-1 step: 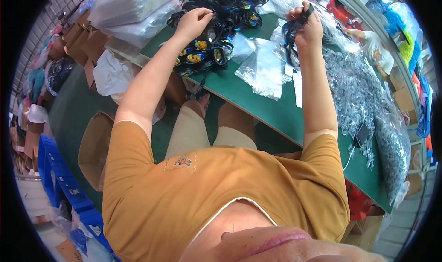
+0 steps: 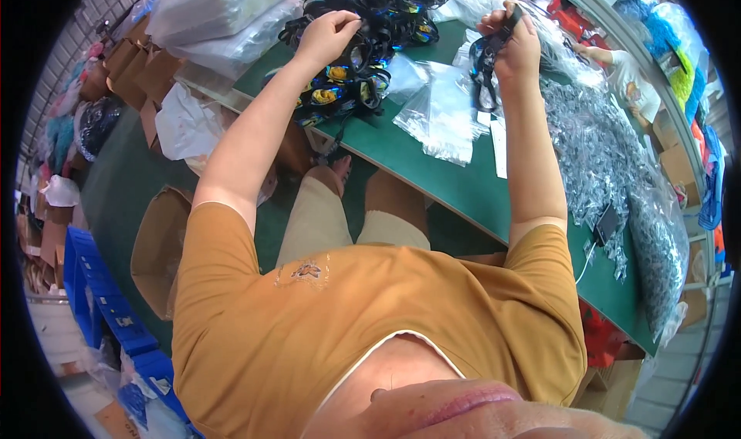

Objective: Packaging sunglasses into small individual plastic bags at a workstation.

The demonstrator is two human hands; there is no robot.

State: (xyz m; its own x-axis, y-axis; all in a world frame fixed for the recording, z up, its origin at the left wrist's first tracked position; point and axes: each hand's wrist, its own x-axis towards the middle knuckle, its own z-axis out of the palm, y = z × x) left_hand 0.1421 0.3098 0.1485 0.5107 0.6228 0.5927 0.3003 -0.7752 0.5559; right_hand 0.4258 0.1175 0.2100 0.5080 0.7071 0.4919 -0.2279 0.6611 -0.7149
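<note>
My right hand (image 2: 519,52) is closed around a bunch of thin black straps (image 2: 484,69), which hang down from its fingers over the green table (image 2: 417,150). My left hand (image 2: 326,39) is held in a pinch at the edge of a large heap of black straps (image 2: 386,11) with shiny blue and yellow parts. What its fingertips grip, if anything, I cannot make out. Between the two hands lie clear flat plastic bags (image 2: 441,115) and, close to the right wrist, white paper strips (image 2: 499,142).
A spread of small clear packets (image 2: 575,146) and a stuffed clear sack (image 2: 658,246) cover the table's right side, with a phone (image 2: 606,224) on a white cable. White bags (image 2: 220,18) stand far left; an open carton (image 2: 158,246) is beside me. Another person (image 2: 629,84) works at far right.
The straps in my right hand have swung slightly and hang more bunched together. My left hand has shifted a little to the right and up along the heap.
</note>
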